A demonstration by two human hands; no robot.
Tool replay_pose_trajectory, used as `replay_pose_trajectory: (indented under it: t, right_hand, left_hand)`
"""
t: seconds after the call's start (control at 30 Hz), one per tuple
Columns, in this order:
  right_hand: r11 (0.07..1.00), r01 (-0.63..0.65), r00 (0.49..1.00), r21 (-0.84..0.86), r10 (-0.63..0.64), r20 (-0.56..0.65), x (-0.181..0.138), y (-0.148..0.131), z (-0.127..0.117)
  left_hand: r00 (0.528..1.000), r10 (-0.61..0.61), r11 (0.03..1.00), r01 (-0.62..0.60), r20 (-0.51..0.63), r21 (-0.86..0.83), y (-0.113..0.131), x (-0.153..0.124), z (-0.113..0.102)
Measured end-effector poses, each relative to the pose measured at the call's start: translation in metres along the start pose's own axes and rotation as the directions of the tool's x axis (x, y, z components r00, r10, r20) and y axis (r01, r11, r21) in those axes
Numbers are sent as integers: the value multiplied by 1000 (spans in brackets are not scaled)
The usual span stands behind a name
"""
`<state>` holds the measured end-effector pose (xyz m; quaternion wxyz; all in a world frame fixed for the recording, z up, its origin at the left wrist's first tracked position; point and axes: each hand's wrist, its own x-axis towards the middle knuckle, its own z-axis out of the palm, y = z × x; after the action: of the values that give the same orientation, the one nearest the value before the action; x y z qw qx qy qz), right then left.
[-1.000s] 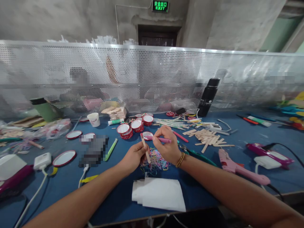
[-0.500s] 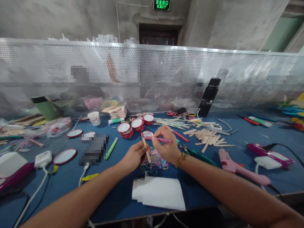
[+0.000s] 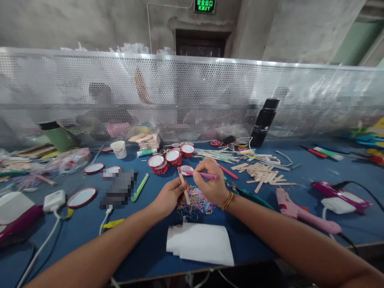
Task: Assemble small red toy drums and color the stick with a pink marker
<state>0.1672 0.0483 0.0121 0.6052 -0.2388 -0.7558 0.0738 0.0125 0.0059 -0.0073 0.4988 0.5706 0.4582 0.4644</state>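
My left hand (image 3: 171,196) pinches a flat wooden craft stick (image 3: 186,195) that tilts upward, its top end coloured red. A pink marker pen (image 3: 205,175) is gripped in my right hand (image 3: 212,184), its tip pointing left at the coloured end of the stick. Whether the tip touches the wood, I cannot tell. Beneath both hands lies a tangle of multicoloured threads (image 3: 199,202). White paper (image 3: 204,242) is spread on the blue table just in front of me.
Round red-rimmed tins (image 3: 158,164) stand beyond my hands. Loose craft sticks (image 3: 267,174), teal-handled pliers (image 3: 250,196) and a pink glue gun (image 3: 300,212) lie to the right. A green marker (image 3: 141,187) and a phone (image 3: 118,190) are left. A perforated metal screen (image 3: 192,92) borders the back.
The pink marker and my right hand have shifted very slightly to the right, away from the stick's coloured end. My left hand holds the stick almost still.
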Motion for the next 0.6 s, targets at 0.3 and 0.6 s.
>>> replay_pose_trajectory:
  t: [0.3, 0.6]
  right_hand:
    - [999, 9, 1000, -30, -8, 30, -1, -1, 0]
    - [999, 28, 999, 14, -29, 32, -1, -5, -1]
  left_hand:
    - [1000, -1, 1000, 1, 0, -10, -3, 2, -1]
    - [1000, 0, 1000, 0, 7, 6, -1, -1, 1]
